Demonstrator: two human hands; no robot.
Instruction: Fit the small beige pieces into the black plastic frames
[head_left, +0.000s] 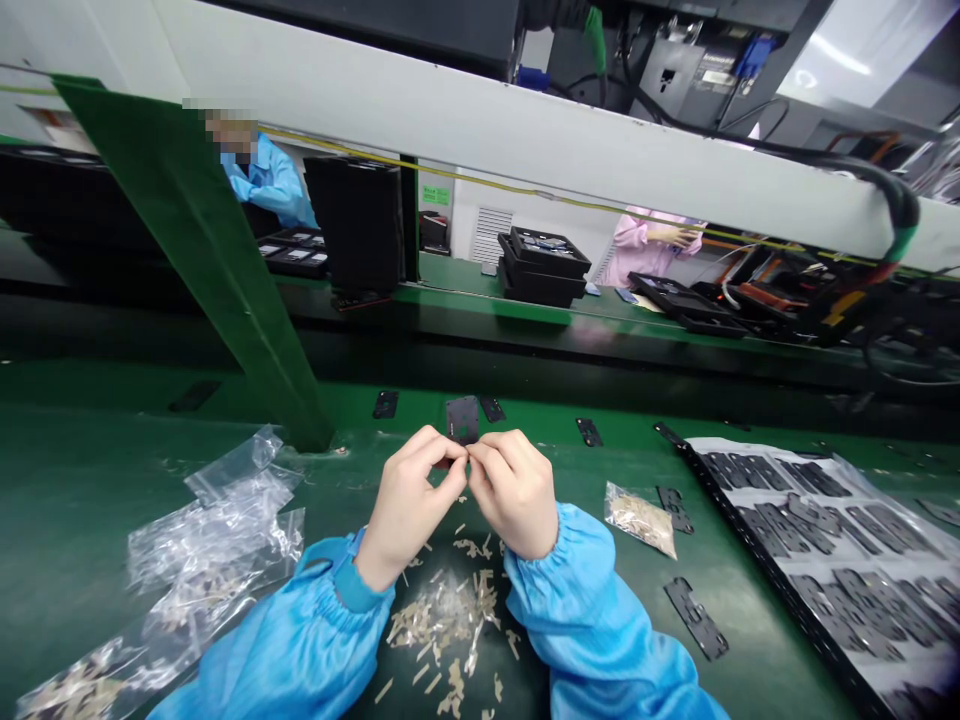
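Observation:
My left hand (411, 497) and my right hand (516, 488) meet in front of me, fingers pinched and fingertips almost touching. Whatever sits between the fingertips is too small and hidden to make out. Directly beyond them is a flat black plate (462, 418) with small holes; its lower edge is covered by my fingers, and I cannot tell whether they hold it. Below my hands lies a loose heap of small beige strips (442, 615), with some clear plastic among them.
Clear plastic bags (214, 535) lie left, some holding beige pieces. A small bag of beige pieces (640, 518) and a black plate (696, 618) lie right, beside a tray of black plates (806, 525). A green post (202, 260) rises at left; two people work beyond the shelf.

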